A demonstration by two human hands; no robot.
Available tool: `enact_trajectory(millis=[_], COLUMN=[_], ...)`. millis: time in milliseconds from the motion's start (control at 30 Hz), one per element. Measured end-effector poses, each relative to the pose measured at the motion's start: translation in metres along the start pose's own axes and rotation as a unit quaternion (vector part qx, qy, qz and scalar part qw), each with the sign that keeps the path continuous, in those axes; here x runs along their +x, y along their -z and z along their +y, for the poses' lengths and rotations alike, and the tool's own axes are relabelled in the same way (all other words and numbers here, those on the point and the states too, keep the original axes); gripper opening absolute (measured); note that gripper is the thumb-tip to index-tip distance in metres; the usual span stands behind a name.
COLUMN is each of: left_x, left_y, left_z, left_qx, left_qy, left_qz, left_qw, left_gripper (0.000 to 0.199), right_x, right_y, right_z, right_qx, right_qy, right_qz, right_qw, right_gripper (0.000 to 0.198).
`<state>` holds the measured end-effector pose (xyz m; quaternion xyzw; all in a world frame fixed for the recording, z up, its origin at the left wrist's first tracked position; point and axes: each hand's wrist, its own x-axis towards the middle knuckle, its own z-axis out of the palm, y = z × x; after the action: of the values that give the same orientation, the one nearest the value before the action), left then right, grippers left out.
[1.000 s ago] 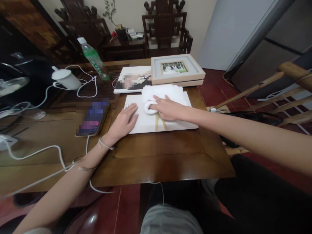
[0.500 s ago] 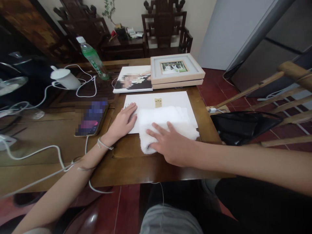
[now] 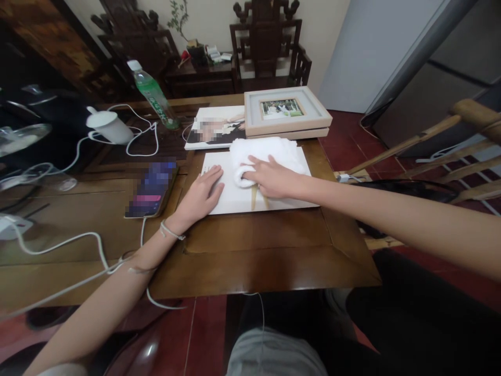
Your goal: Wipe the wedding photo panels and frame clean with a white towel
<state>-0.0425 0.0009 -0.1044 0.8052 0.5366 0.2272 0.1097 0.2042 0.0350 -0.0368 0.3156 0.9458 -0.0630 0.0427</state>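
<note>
A white panel (image 3: 235,203) lies flat on the wooden table, with small print at its upper left and tan strips (image 3: 254,197) showing near its front edge. My left hand (image 3: 205,193) rests on the panel's left side, fingers stretched out and nothing in them. Over the panel's far part lies a folded white towel (image 3: 270,149). My right hand (image 3: 272,175) presses on that towel from the near side, fingers spread over it and one digit tucked into its rolled left end. The towel hides the panel's middle.
Behind the panel lie a photo print (image 3: 215,128) and stacked wooden picture frames (image 3: 287,112). To the left are a phone (image 3: 151,190) on a cable, a green bottle (image 3: 154,99) and a white lidded cup (image 3: 109,127). A wooden chair (image 3: 415,143) stands at right.
My right hand has pushed the towel away from me, from the panel's front edge to its far part. The tan strips near the front are now uncovered. My left hand stays put.
</note>
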Motion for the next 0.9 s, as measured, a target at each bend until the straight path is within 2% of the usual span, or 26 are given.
enact_trajectory(millis=[133,400,500,700,900], left_x=[0.0,0.0,-0.001,0.0,0.0], left_y=[0.0,0.0,0.0,0.001,0.0], left_z=[-0.001,-0.003,-0.005,-0.003,0.0], left_qx=[0.002,0.002,0.006,0.014,0.006], left_qy=[0.0,0.0,-0.005,0.001,0.005], left_qz=[0.002,0.003,-0.002,0.001,0.007], left_qw=[1.0,1.0,1.0,1.0,1.0], left_gripper=[0.057,0.057,0.057,0.059,0.06], right_x=[-0.011,-0.055,-0.061,-0.043,-0.002], right_y=[0.0,-0.003,-0.001,0.006,0.005], right_z=[-0.013,-0.068,-0.074,-0.05,-0.014], right_qx=[-0.012,-0.01,0.003,0.023,0.026], right_qy=[0.012,0.053,0.066,0.074,0.012], right_qz=[-0.026,-0.062,-0.068,-0.04,-0.007], right_qw=[1.0,0.997,0.995,0.996,1.0], right_gripper=[0.067,0.06,0.059,0.062,0.065])
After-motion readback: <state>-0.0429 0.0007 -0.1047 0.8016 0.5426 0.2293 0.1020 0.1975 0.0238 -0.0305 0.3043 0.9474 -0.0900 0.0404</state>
